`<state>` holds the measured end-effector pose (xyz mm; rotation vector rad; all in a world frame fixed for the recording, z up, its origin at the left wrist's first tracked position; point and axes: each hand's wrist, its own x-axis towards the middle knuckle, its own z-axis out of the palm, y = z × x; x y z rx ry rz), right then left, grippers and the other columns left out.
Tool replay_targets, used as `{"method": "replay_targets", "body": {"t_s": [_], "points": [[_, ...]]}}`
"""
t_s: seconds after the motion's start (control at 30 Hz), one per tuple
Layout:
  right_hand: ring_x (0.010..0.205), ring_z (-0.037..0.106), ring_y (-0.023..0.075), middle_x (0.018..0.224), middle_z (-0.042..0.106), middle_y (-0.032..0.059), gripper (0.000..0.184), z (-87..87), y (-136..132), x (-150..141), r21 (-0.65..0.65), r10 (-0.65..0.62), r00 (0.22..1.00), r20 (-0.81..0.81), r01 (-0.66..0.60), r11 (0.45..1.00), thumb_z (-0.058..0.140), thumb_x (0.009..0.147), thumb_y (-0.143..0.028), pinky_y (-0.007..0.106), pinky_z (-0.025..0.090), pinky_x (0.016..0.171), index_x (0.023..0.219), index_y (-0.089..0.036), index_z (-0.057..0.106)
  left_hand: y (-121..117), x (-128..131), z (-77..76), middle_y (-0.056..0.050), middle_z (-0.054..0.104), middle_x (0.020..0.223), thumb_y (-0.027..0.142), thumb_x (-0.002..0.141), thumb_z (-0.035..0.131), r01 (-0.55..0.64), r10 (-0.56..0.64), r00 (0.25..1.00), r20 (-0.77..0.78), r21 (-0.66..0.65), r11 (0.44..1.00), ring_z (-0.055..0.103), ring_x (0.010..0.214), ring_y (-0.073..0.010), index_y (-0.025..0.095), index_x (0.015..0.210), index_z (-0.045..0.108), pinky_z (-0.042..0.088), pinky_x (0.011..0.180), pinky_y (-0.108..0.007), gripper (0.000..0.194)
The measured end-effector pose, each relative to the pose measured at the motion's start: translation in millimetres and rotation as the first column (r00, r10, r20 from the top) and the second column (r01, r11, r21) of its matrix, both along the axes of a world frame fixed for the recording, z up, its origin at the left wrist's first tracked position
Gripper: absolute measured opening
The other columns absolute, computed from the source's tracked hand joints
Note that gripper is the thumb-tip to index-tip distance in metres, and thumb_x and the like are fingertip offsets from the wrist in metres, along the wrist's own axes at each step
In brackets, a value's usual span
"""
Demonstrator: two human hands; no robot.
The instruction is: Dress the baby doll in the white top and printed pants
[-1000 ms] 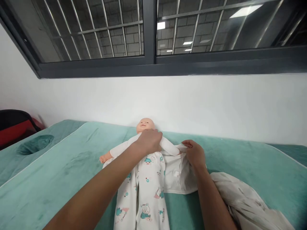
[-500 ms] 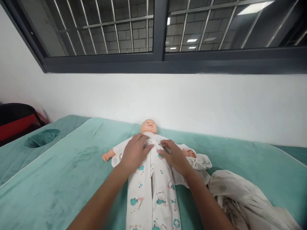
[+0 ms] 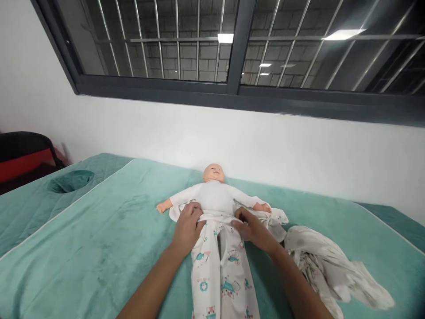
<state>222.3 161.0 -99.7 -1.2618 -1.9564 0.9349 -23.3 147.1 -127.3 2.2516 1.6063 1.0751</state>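
Observation:
A baby doll (image 3: 214, 197) in a white long-sleeved top lies on its back, its head by the wall and its arms spread. White baby pants (image 3: 229, 283) with animal prints stretch from its waist toward me. My left hand (image 3: 187, 228) is closed on the left side of the waistband; my right hand (image 3: 255, 229) pinches the right side. The fingertips are partly hidden by cloth. Another white garment (image 3: 276, 223) lies spread beneath the doll's arms. Whether the doll's legs are inside the pants cannot be made out.
A crumpled white cloth (image 3: 332, 261) lies to the right on the green bed cover (image 3: 109, 243). The bed has a round hole (image 3: 71, 180) at the left. A red and black bag-like object (image 3: 28, 161) stands at the far left. Behind are a white wall and a barred window (image 3: 159, 91).
Both hands have moved down from the doll's chest to its waist, bringing the pants' waistband with them. The doll's white top now shows across the chest. The camera view has tilted slightly.

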Motion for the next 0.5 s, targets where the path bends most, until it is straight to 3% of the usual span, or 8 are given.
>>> {"method": "replay_targets", "body": {"t_s": [0.1, 0.17, 0.33, 0.4, 0.5], "points": [[0.073, 0.041, 0.0136, 0.083, 0.045, -0.0028, 0.028, -0.9, -24.2, 2.6, 0.022, 0.065, 0.993, 0.094, -0.067, 0.997, 0.066, 0.074, -0.037, 0.025, 0.038, 0.065, 0.081, -0.022, 0.043, -15.7, -5.9, -12.7, -0.008, 0.053, 0.128, 0.012, 0.083, 0.042, 0.004, -0.004, 1.0, 0.008, 0.021, 1.0, 0.046, 0.118, -0.0241, 0.021, 0.088, 0.057, 0.04, 0.098, -0.041, 0.018], [0.074, 0.042, 0.0141, 0.08, 0.046, -0.0028, 0.029, -6.8, -34.9, 1.8, 0.07, 0.026, 0.989, 0.145, -0.037, 0.997, 0.066, 0.074, -0.035, 0.025, 0.037, 0.066, 0.072, -0.022, 0.04, -26.0, -9.3, -17.9, -0.008, 0.057, 0.123, 0.013, 0.084, 0.041, 0.005, -0.005, 1.0, 0.01, 0.002, 1.0, 0.049, 0.114, -0.0239, 0.022, 0.089, 0.056, 0.039, 0.098, -0.041, 0.018], [0.061, 0.038, 0.013, 0.061, 0.036, -0.0058, 0.021, -33.6, -53.0, -9.2, 0.096, -0.251, 0.961, 0.117, 0.24, 0.966, 0.054, 0.076, -0.029, 0.025, 0.031, 0.058, 0.065, -0.022, 0.038, -56.9, -13.5, -21.4, -0.006, 0.06, 0.091, 0.018, 0.083, 0.041, -0.072, 0.075, 0.997, 0.009, -0.186, 0.98, 0.054, 0.092, -0.024, 0.022, 0.086, 0.053, 0.043, 0.087, -0.04, 0.013], [0.061, 0.039, 0.0126, 0.067, 0.042, -0.0058, 0.009, -40.0, -61.6, -11.2, 0.071, -0.287, 0.958, 0.019, 0.285, 0.956, 0.052, 0.075, -0.026, 0.024, 0.034, 0.059, 0.075, -0.023, 0.044, -71.4, -14.9, -17.7, -0.004, 0.058, 0.087, 0.019, 0.084, 0.041, -0.009, 0.046, 0.993, 0.113, -0.302, 0.953, 0.054, 0.086, -0.0213, 0.022, 0.094, 0.051, 0.044, 0.083, -0.036, 0.015], [0.064, 0.043, 0.0121, 0.082, 0.05, -0.0041, 0.026, -35.5, -76.4, -6.1, -0.004, -0.183, 0.982, -0.04, 0.183, 0.983, 0.056, 0.074, -0.027, 0.024, 0.039, 0.062, 0.099, -0.024, 0.048, -91.3, -19.4, -7.2, -0.005, 0.054, 0.107, 0.031, 0.081, 0.057, 0.215, -0.125, 0.958, 0.258, -0.358, 0.909, 0.052, 0.1, -0.0201, 0.022, 0.11, 0.046, 0.044, 0.09, -0.033, 0.033]]}}
